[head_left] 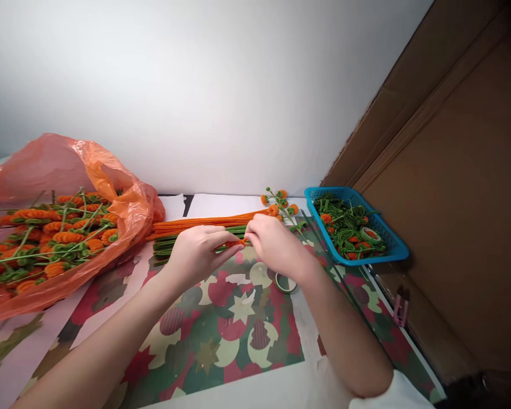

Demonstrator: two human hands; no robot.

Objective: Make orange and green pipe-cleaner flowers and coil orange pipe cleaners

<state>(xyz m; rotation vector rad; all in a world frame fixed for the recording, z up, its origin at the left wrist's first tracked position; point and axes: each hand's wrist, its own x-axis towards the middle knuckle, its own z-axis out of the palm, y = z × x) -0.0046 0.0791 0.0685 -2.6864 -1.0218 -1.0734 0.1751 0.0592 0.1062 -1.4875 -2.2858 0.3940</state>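
Observation:
My left hand (202,247) pinches a short orange pipe cleaner piece (234,243) between thumb and fingers. Its far end meets the fingertips of my right hand (270,238), which are also closed on it. The fingers hide much of the piece. Just behind my hands lies a bundle of long orange pipe cleaners (204,223), with a bundle of green pipe cleaners (164,250) in front of it, partly covered by my left hand. Beyond my right hand rests a finished-looking sprig of orange pipe-cleaner flowers (281,203). A roll of tape (285,283) lies below my right wrist.
At left, an orange plastic bag (134,210) gapes open, full of orange and green pipe-cleaner flowers (63,236). A blue basket (396,247) at right holds green and orange pieces and a tape roll. A pink cutter (401,307) lies near the cardboard (451,187) on the right.

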